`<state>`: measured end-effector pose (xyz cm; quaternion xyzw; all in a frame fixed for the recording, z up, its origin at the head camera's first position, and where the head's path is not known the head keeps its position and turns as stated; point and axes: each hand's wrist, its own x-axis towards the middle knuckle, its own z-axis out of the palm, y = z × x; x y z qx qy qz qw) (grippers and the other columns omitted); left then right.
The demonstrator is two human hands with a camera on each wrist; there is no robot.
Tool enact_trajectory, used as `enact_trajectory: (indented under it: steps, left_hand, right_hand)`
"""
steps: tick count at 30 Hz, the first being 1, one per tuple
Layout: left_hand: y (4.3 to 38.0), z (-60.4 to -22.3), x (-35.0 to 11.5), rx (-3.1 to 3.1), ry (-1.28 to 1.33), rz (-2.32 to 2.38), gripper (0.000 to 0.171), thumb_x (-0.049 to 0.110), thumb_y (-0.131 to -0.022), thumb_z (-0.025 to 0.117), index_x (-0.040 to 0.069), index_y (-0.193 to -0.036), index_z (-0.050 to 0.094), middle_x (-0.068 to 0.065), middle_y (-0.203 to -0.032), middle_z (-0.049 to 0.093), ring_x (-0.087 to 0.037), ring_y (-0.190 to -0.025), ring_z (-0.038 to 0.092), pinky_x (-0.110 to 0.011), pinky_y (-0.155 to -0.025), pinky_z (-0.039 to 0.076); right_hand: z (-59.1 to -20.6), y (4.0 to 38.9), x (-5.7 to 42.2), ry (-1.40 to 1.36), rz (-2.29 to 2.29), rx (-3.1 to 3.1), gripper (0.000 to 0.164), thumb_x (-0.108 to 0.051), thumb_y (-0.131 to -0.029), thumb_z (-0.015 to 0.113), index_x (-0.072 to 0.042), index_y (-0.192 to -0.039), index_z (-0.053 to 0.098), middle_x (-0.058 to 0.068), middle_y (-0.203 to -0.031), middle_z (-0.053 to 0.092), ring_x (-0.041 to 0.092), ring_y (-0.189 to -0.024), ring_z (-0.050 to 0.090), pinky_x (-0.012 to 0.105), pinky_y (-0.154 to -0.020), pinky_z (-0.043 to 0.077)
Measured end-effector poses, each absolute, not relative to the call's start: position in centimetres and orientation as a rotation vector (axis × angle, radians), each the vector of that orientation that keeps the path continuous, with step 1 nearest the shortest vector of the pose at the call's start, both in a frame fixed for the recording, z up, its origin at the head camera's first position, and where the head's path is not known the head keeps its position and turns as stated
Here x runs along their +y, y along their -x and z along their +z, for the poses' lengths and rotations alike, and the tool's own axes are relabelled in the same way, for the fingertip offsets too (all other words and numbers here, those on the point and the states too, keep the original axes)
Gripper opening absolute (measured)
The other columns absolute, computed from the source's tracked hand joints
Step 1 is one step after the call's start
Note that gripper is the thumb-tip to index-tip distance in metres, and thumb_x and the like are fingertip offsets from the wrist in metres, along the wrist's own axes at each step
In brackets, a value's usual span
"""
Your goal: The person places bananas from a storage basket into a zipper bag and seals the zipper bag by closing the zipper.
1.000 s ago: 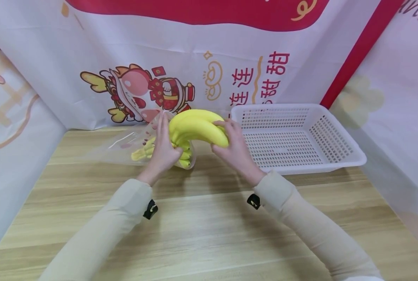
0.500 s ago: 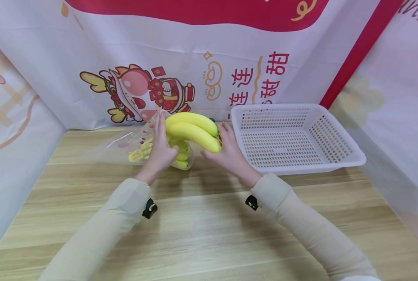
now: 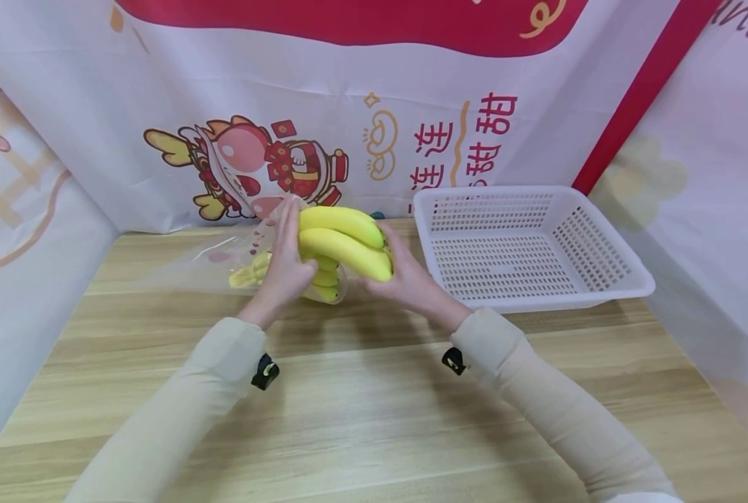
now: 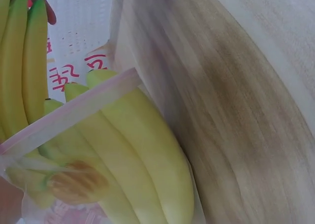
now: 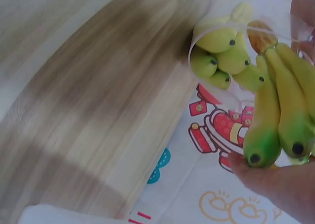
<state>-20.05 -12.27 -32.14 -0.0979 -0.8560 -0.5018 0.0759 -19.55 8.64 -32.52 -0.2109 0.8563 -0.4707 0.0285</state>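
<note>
A bunch of yellow bananas (image 3: 345, 251) is held up between the hands, at the mouth of a clear plastic bag (image 3: 200, 271). My right hand (image 3: 408, 276) grips the bunch by its tips, which look green with dark ends in the right wrist view. My left hand (image 3: 286, 269) holds the bag at its mouth, thumb towards the bananas; part of its grip is hidden. Another bunch of bananas (image 4: 130, 145) lies inside the bag, tips towards the opening. In the right wrist view the held bananas (image 5: 268, 115) hang beside that bagged bunch (image 5: 216, 61).
A white perforated plastic basket (image 3: 506, 262) stands on the wooden table (image 3: 361, 419), right of the right hand. Behind the table hangs a printed white and red cloth (image 3: 323, 63), with more cloth at both sides.
My right hand has moved left and slightly down with the bananas, turning their tips lower. The left hand and the bag have shifted slightly left.
</note>
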Motion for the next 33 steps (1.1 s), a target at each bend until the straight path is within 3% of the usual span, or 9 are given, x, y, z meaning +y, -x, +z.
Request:
enact_trajectory:
  steps: [9, 14, 18, 21, 26, 29, 33]
  left_hand:
    - [20.2, -31.8, -12.2, -2.585, 0.417, -1.442, 0.1, -0.013, -0.066, 0.048, 0.012, -0.155, 0.008, 0.001, -0.163, 0.0, -0.02, -0.151, -0.003, -0.052, -0.122, 0.0]
    - [20.0, -31.5, -12.0, -2.595, 0.445, -1.417, 0.101, -0.012, -0.064, 0.05, 0.012, -0.154, 0.013, -0.001, -0.163, 0.003, -0.022, -0.151, -0.001, -0.056, -0.12, -0.003]
    - [19.9, -31.3, -11.9, -2.594, 0.454, -1.392, 0.1, -0.011, -0.063, 0.051, 0.012, -0.154, 0.015, -0.001, -0.163, 0.006, -0.021, -0.151, 0.001, -0.052, -0.121, -0.008]
    - [19.9, -31.1, -12.0, -2.598, 0.457, -1.372, 0.099, -0.009, -0.064, 0.052, 0.011, -0.154, 0.015, -0.001, -0.163, 0.006, -0.019, -0.151, 0.001, -0.049, -0.121, -0.011]
    - [19.9, -30.8, -12.0, -2.611, 0.442, -1.36, 0.098, -0.009, -0.067, 0.052, 0.012, -0.154, 0.013, 0.001, -0.163, 0.004, -0.019, -0.151, -0.001, -0.047, -0.121, -0.011]
    - [19.9, -30.7, -11.9, -2.618, 0.433, -1.349, 0.098, -0.009, -0.067, 0.053, 0.012, -0.154, 0.012, 0.0, -0.163, 0.003, -0.02, -0.151, -0.001, -0.047, -0.122, -0.011]
    - [20.1, -30.3, -12.2, -2.622, 0.403, -1.345, 0.098, -0.008, -0.069, 0.052, 0.011, -0.155, 0.009, 0.0, -0.163, 0.001, -0.024, -0.151, -0.001, -0.051, -0.121, -0.009]
  right_hand:
    - [-32.8, 20.3, 8.9, 0.932, -1.278, 2.758, 0.093, -0.008, -0.07, 0.077, -0.007, -0.147, 0.024, 0.02, -0.141, 0.04, 0.028, -0.122, 0.045, 0.045, -0.11, 0.038]
    - [-32.8, 20.5, 8.6, 0.976, -1.158, 2.822, 0.094, -0.013, -0.072, 0.079, -0.009, -0.148, 0.025, 0.017, -0.143, 0.041, 0.027, -0.124, 0.046, 0.043, -0.11, 0.04]
    - [-32.9, 20.6, 8.1, 0.779, -1.098, 2.825, 0.112, -0.022, -0.07, 0.082, -0.01, -0.154, 0.008, 0.023, -0.153, 0.023, 0.034, -0.137, 0.035, 0.047, -0.114, 0.035]
    - [-32.9, 20.8, 7.7, 0.631, -1.072, 2.827, 0.113, -0.028, -0.068, 0.083, -0.009, -0.153, 0.011, 0.029, -0.155, 0.012, 0.041, -0.142, 0.024, 0.053, -0.114, 0.032]
    - [-32.8, 21.0, 7.2, 0.587, -1.074, 2.819, 0.089, -0.033, -0.072, 0.08, -0.013, -0.146, 0.034, 0.025, -0.142, 0.036, 0.035, -0.126, 0.041, 0.051, -0.101, 0.044]
    - [-32.8, 21.0, 7.0, 0.551, -1.082, 2.789, 0.092, -0.037, -0.074, 0.078, -0.018, -0.15, 0.029, 0.02, -0.135, 0.043, 0.029, -0.116, 0.045, 0.047, -0.095, 0.046]
    - [-32.6, 21.1, 7.0, 0.532, -1.14, 2.73, 0.099, -0.039, -0.074, 0.077, -0.022, -0.153, 0.02, 0.019, -0.137, 0.039, 0.027, -0.117, 0.042, 0.047, -0.093, 0.046]
